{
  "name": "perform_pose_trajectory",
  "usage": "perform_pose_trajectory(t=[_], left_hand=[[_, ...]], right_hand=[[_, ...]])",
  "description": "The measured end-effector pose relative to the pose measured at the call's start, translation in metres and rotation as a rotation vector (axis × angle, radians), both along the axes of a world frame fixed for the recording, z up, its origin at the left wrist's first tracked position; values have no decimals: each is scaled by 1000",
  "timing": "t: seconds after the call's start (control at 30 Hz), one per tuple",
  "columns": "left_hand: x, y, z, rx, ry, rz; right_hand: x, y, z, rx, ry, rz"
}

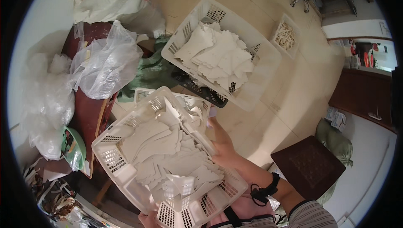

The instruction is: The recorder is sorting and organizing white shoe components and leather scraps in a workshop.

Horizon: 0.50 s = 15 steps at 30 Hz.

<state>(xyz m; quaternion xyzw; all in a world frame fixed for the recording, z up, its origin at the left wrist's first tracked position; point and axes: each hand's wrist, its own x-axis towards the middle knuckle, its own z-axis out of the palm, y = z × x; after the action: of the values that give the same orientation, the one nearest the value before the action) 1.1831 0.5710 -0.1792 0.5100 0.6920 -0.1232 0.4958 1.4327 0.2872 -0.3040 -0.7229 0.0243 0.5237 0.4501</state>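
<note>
A white plastic basket (110, 156) with slotted walls sits tilted close in front of me, heaped with flat white cut pieces (168, 152). At its near edge, my left hand (147, 219) is closed on the rim, mostly hidden below the basket. Along the basket's right side, my right hand (222, 144) is closed against the wall, its fingertips partly out of sight. Just behind, a second white basket (145, 92) with similar pieces is partly covered by the first.
Beyond stands a large white basket (268, 55) of white pieces, with a black crate (197, 86) beside it. Clear plastic bags (107, 62) lie on a dark red table (90, 114) at left. A dark red stool (308, 167) stands right; a small bin (291, 51) sits farther off.
</note>
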Motion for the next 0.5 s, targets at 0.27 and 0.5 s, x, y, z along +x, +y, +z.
perform_pose_trajectory(t=[0.27, 0.5], left_hand=[[10, -29, 15, 1, 35, 89], [29, -42, 0, 97, 89, 297]], right_hand=[[50, -33, -7, -13, -28, -649], [108, -164, -102, -512, -521, -999]])
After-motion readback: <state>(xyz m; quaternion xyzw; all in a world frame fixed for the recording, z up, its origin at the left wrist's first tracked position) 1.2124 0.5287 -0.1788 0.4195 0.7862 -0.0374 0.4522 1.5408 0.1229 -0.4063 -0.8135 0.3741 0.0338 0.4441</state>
